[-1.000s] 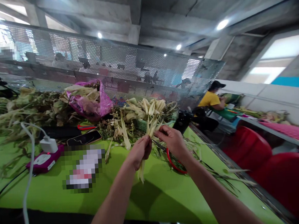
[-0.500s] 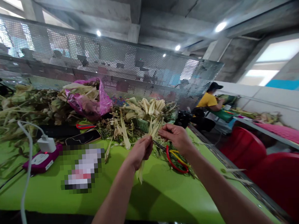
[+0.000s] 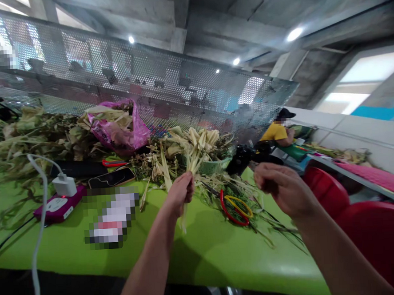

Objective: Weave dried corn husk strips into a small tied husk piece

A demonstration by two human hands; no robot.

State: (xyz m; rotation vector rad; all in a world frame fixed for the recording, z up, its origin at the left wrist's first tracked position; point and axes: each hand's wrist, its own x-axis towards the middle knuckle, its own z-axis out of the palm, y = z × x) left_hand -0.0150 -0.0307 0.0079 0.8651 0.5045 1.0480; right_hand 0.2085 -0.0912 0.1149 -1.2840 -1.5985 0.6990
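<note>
My left hand (image 3: 181,194) is closed around a bunch of pale, dry corn husk strips (image 3: 194,160). The strips fan out above the fist, and a tail hangs below it. Off to the right, over the table edge, my right hand (image 3: 284,190) is raised with its fingers curled together; whatever it may pinch cannot be made out. Between the hands lie scissors (image 3: 224,204) with one red and one yellow handle loop, on green and dry plant scraps. Behind the left hand, a light green basket (image 3: 214,166) stands beneath a heap of husks (image 3: 203,138).
On the green table (image 3: 140,262) are a pink plastic bag (image 3: 139,131) of husks, phones, and a purple power strip (image 3: 62,211) with a white charger. A perforated metal screen (image 3: 166,85) runs behind. Red chairs (image 3: 372,230) and a person in yellow (image 3: 274,132) are at right.
My right hand has left the husk strips and moved right, away from my left hand. My left hand, still gripping the bunch, has shifted slightly left.
</note>
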